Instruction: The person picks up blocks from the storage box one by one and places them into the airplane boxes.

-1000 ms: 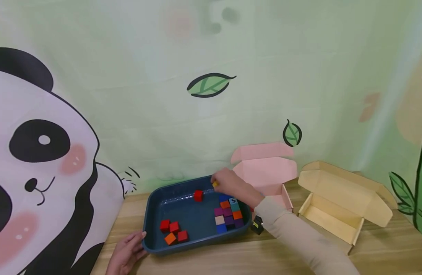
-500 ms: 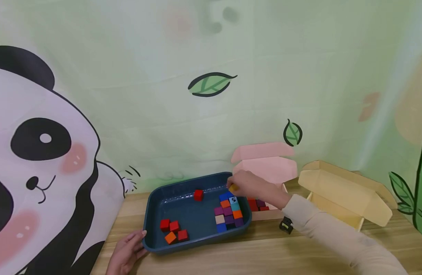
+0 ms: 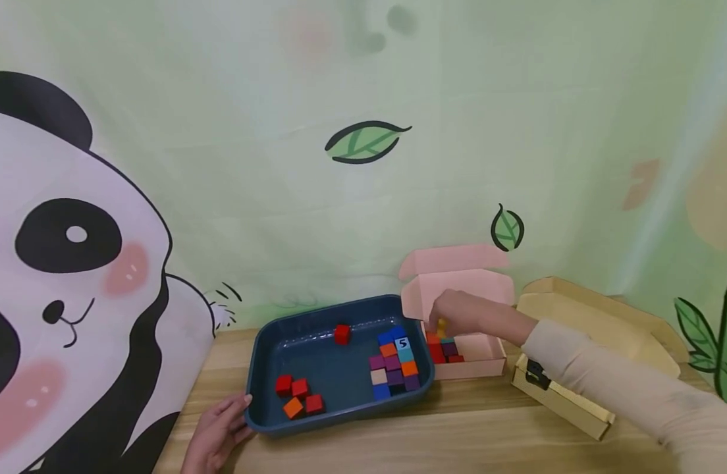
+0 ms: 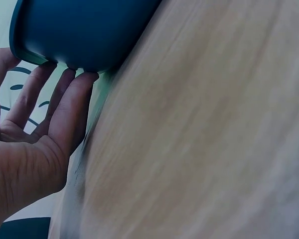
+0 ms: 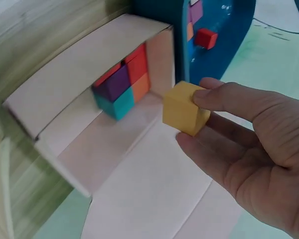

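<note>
My right hand (image 5: 261,134) pinches a yellow wooden cube (image 5: 178,108) between thumb and fingertips, over the open pink box (image 3: 473,368). Inside that box sit several cubes, among them a purple cube (image 5: 114,84), a teal cube (image 5: 115,107) and an orange cube (image 5: 141,88), packed at the end beside the blue tray. My left hand (image 3: 216,431) is at the left end of the blue tray (image 3: 334,419), its fingertips touching the outer wall (image 4: 84,40). The tray holds a block of mixed-colour cubes at its right end and loose red cubes, including one red cube (image 3: 342,334) near the back.
An open tan cardboard box (image 3: 562,401) stands right of the pink one, partly behind my right sleeve (image 3: 612,388). A printed cloth (image 3: 280,197) with a panda hangs behind the wooden table (image 3: 399,441). An orange cube (image 3: 293,408) lies in the tray's front left.
My right hand has carried the yellow cube rightward from the tray's back edge, past its right end, to over the pink box. The left hand stays at the tray's left end.
</note>
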`<state>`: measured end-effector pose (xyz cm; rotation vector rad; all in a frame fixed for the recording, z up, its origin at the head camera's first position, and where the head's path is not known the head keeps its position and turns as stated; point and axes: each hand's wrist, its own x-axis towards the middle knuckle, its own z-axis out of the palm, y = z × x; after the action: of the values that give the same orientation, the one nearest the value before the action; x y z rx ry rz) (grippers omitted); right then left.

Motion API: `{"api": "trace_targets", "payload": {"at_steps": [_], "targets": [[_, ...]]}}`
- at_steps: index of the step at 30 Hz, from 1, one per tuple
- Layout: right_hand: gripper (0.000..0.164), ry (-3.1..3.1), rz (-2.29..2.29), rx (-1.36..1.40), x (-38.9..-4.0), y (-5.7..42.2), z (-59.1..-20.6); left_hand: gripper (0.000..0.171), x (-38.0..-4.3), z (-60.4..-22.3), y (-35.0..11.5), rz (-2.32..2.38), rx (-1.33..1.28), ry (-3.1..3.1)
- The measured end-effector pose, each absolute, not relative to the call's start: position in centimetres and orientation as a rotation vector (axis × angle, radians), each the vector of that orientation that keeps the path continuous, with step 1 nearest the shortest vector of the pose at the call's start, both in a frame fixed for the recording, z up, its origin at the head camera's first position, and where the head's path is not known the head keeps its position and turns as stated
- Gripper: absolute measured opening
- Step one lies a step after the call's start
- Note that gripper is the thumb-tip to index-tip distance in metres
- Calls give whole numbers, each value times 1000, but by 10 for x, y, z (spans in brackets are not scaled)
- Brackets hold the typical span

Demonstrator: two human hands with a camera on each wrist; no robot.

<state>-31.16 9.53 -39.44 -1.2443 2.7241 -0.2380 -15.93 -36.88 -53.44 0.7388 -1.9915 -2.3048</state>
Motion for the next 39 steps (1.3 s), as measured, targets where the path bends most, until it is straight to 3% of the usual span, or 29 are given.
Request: {"api": "trace_targets", "payload": {"at_steps": [13,24,32,39], "targets": [[23,2595,49,-991,-317,116,-414,13,-158,-535,-368,-2328,705,-1967],[34,2523,-127,-912,-320,113,-437,17,-160,-534,-370,-2306,740,-1972],[20,2507,-197,-852,-325,120,-442,9,-159,-533,-370,-2315,743,-1960],[16,2497,-208,-766,-326,118,-443,14,-160,-533,-370,-2319,754,-1965]]}}
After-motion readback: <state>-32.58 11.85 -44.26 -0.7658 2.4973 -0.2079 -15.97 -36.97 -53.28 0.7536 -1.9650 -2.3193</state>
